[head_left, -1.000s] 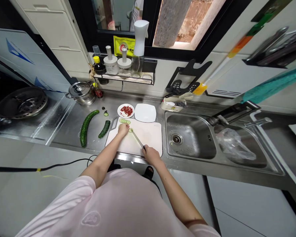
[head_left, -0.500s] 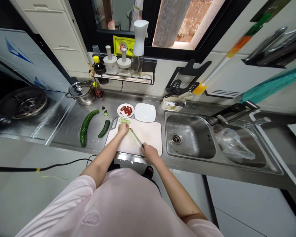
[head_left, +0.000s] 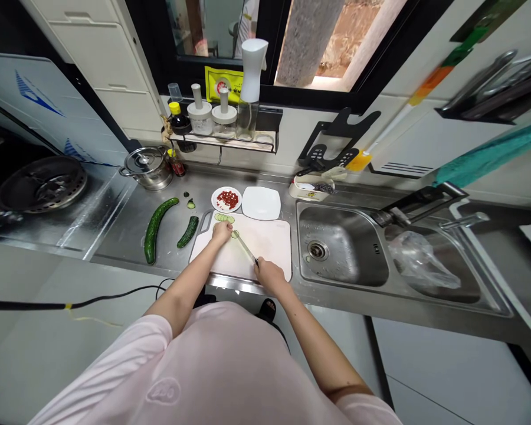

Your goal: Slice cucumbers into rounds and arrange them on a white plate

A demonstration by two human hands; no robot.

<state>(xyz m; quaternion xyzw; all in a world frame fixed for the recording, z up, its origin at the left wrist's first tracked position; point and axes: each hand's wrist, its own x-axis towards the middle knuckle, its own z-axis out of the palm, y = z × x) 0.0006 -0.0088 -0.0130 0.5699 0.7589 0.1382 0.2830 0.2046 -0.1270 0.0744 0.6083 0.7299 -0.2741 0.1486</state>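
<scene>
Head view: our right hand [head_left: 269, 276] holds the knife [head_left: 247, 251], while our left hand [head_left: 222, 233], hold unclear, should curl away from it.

Green cucumber [head_left: 158, 230], white plate [head_left: 261, 203], pink shirt [head_left: 230, 360]

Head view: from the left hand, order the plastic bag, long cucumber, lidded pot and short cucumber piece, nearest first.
1. Short cucumber piece: just left of the left hand.
2. Long cucumber: farther left.
3. Lidded pot: left, toward the wall.
4. Plastic bag: far right, in the right sink basin.
</scene>
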